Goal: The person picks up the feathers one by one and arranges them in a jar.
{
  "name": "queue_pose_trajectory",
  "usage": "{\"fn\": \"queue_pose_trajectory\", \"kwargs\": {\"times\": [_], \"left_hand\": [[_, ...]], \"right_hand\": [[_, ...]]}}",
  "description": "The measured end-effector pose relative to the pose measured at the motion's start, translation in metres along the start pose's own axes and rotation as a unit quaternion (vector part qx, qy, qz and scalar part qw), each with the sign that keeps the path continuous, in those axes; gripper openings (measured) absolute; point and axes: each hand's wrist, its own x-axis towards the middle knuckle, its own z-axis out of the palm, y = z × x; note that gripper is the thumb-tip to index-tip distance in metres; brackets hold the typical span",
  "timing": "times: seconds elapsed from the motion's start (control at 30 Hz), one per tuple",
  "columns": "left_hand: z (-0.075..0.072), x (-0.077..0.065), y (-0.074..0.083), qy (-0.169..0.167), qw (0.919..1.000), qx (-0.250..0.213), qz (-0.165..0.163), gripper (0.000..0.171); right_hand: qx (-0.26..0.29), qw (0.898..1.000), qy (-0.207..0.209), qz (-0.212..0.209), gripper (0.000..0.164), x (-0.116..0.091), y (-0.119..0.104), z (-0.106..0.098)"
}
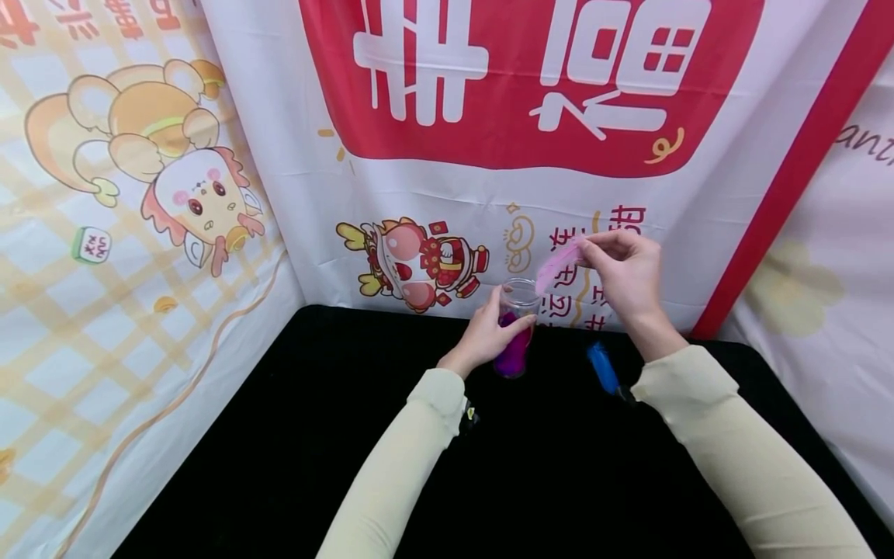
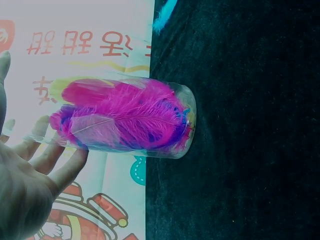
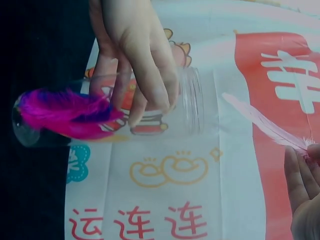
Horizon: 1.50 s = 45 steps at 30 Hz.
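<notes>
A clear jar (image 1: 521,292) with an open mouth stands near the back of the black table. Magenta, purple and yellow feathers (image 2: 125,117) fill its lower part. My left hand (image 1: 485,330) grips the jar, fingers and thumb around its side, as the right wrist view also shows. Between thumb and fingertips, my right hand (image 1: 626,272) pinches a pale pink feather (image 3: 265,122) by its quill end. In the head view that feather slants down toward the jar's rim, its free tip close to the mouth; the right wrist view shows it apart from the jar.
A blue feather (image 1: 602,369) lies on the black tabletop (image 1: 545,481), right of the jar, near the right sleeve. Behind the table hangs a white cloth (image 1: 419,186) with red panels and cartoon prints. A checked printed cloth (image 1: 105,310) hangs at the left.
</notes>
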Motion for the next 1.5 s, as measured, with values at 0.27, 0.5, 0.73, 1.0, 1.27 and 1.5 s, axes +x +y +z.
{"fn": "queue_pose_trajectory", "kwargs": {"times": [0.27,0.5,0.73,1.0,1.27,1.5], "left_hand": [[-0.001,0.002,0.001,-0.011,0.9999,-0.007,-0.006,0.084],[0.000,0.002,0.001,-0.012,0.9999,-0.006,-0.005,0.083],[0.000,0.000,0.000,-0.003,0.9999,0.016,-0.003,0.086],[-0.001,0.001,0.000,-0.004,0.9999,0.014,-0.004,0.084],[-0.001,0.001,-0.001,-0.010,0.9999,0.012,-0.002,0.083],[-0.003,0.000,-0.002,-0.015,0.9998,0.012,-0.002,0.083]], "right_hand": [[-0.071,0.997,-0.003,-0.035,0.021,0.003,0.007,0.018],[-0.115,0.992,-0.038,-0.025,0.018,-0.006,-0.002,0.028],[-0.127,0.988,-0.076,-0.038,0.014,-0.009,0.017,0.036],[-0.172,0.979,-0.094,-0.053,0.014,-0.004,0.046,0.038],[-0.231,0.964,-0.122,-0.059,0.012,-0.005,0.048,0.039],[-0.267,0.947,-0.176,-0.036,0.016,-0.003,0.045,0.039]]}}
